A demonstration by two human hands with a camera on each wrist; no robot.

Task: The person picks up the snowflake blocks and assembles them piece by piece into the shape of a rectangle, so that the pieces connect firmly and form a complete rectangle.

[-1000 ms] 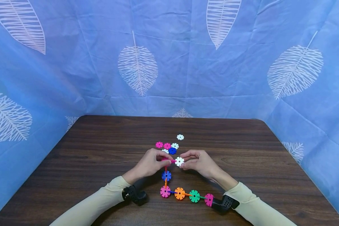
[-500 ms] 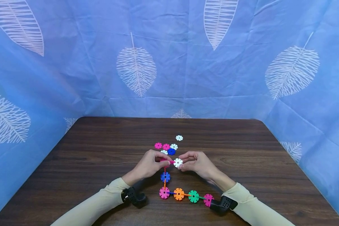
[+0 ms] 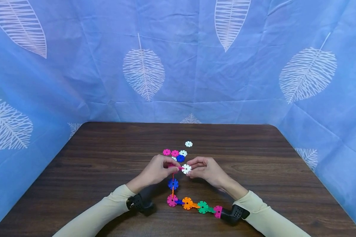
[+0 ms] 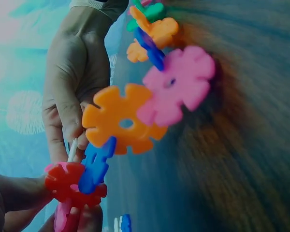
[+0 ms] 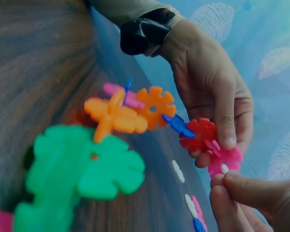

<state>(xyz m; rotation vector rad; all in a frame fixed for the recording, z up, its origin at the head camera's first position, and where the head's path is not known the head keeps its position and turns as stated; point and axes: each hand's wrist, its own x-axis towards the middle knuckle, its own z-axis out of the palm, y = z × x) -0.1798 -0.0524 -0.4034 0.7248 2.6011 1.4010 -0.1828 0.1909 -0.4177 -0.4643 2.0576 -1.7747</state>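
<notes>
Over the wood-grain table, wrists angled inward, the left hand pinches a pink notched disc between thumb and fingers; the right hand pinches a white notched disc against it. Flat, smooth, slotted discs make a multicoloured chain nearer the forearms. Beyond lie 6 loose discs.

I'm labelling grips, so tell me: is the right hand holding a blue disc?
No, in the head view the right hand pinches a white disc.
</notes>
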